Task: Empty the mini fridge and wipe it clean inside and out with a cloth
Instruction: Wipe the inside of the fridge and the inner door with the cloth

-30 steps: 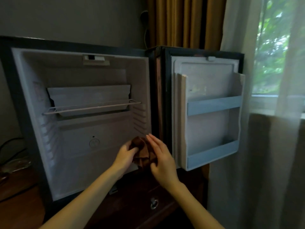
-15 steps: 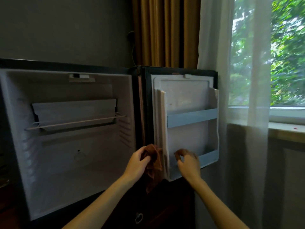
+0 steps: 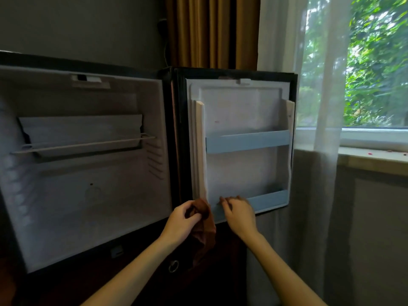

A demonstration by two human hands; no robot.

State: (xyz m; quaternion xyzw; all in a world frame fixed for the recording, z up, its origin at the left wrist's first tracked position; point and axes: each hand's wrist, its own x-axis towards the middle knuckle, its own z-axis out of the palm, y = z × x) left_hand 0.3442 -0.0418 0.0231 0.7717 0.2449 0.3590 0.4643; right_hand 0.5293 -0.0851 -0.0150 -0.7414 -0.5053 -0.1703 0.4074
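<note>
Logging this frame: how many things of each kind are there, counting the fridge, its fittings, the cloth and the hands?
Mini fridge: 1
Wire rack: 1
Blue door rails: 2
Brown cloth: 1
Hands (left hand, right hand): 2
Total: 7

Empty white-lined mini fridge (image 3: 88,206), door (image 3: 242,107) open rightward; brown cloth (image 3: 204,230) at door's lower-left corner.

Mini fridge (image 3: 88,195) liner: smooth matt white plastic. Door (image 3: 240,120) rails pale blue plastic. Wire shelf (image 3: 84,145): thin white-coated metal. Cloth (image 3: 204,226): soft brown fabric, crumpled. Cabinet (image 3: 198,283): dark glossy wood, metal ring pull (image 3: 173,266).
</note>
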